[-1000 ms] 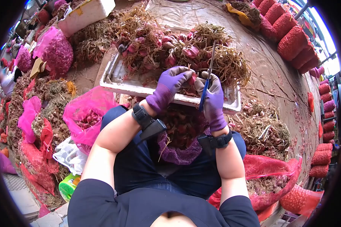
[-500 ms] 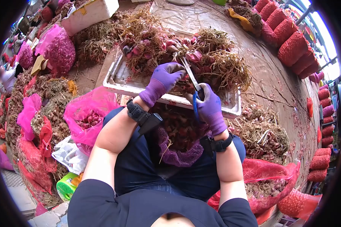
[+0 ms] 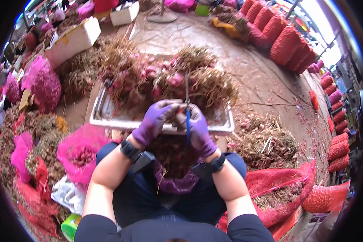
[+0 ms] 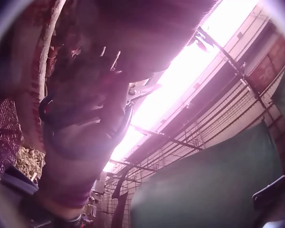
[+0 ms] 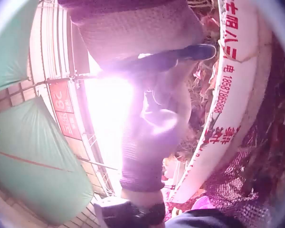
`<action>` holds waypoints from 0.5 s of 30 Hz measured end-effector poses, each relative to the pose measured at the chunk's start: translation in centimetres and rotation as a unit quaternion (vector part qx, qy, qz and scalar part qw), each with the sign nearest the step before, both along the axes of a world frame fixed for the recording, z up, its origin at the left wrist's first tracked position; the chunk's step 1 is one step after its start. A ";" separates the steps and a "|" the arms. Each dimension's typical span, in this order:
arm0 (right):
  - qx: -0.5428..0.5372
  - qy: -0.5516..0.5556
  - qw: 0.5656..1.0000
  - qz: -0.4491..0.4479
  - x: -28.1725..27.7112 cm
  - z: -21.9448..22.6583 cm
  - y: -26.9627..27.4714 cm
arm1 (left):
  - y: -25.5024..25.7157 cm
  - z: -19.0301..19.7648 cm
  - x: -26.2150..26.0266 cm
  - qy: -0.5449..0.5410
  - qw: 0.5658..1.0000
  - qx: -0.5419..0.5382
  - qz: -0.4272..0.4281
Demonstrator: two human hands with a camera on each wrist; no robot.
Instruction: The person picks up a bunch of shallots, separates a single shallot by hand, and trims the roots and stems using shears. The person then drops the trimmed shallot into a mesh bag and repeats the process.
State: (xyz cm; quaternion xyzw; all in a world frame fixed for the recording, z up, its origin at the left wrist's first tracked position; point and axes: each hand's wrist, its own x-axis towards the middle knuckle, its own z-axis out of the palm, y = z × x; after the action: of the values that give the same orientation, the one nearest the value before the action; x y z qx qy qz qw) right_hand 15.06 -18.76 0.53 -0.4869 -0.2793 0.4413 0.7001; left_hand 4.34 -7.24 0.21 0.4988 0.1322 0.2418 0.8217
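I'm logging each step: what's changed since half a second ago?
The scissors swung from slanting forward-left to pointing straight ahead, and the left grip and right grip drew together. Whether the left holds anything is too blurred to tell. The view also shifted. The right grip still holds the scissors; the white tray and purple mesh bag stayed put.

A white tray holds pink, dry-stalked bulbs.

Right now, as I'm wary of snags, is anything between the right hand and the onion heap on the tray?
Only the scissors, held in the right hand: in the head view their blades point across to the onion heap. The left hand is close alongside. Nothing else visible stands between.
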 end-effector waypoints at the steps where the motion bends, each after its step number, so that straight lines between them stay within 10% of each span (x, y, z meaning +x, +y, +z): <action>1: -0.016 -0.009 1.000 -0.001 0.1 -0.1 -0.2 | 0.7 -1.5 0.3 -0.033 0.999 -0.026 0.015; 3: -0.065 -0.001 0.998 -0.024 0.0 1.1 -0.5 | 2.5 -1.4 -0.4 -0.030 0.993 -0.072 0.083; 4: -0.066 -0.002 0.997 -0.041 0.1 1.3 -0.6 | 3.6 -0.7 -0.6 0.100 0.962 0.187 0.174; 5: -0.069 0.000 0.996 -0.057 0.2 1.5 -0.7 | 4.5 -0.1 -0.8 0.219 0.840 0.428 0.252; 8: -0.082 -0.006 0.993 -0.084 0.8 1.8 -0.8 | 3.7 0.8 -1.5 0.136 0.761 0.578 0.261; 9: -0.082 -0.007 0.993 -0.088 0.8 1.6 -0.7 | 2.5 0.6 -1.1 0.065 0.879 0.436 0.181; 11: -0.051 -0.080 0.989 -0.109 0.8 -0.1 -0.3 | 0.5 1.8 -0.8 0.024 0.872 0.486 0.053; 12: -0.036 -0.137 0.984 -0.105 0.8 -0.2 -0.2 | -1.2 1.6 -0.3 -0.033 0.956 0.289 -0.028; 15: -0.085 -0.317 0.935 -0.135 0.6 1.2 -0.9 | -1.5 2.1 -0.8 0.009 0.966 0.233 -0.113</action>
State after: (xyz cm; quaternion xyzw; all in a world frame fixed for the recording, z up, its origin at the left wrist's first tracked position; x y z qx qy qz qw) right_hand 15.64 -19.69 1.72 -0.6924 -0.3793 0.1876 0.5843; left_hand 3.54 -8.69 2.29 0.6902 0.0230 0.1670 0.7037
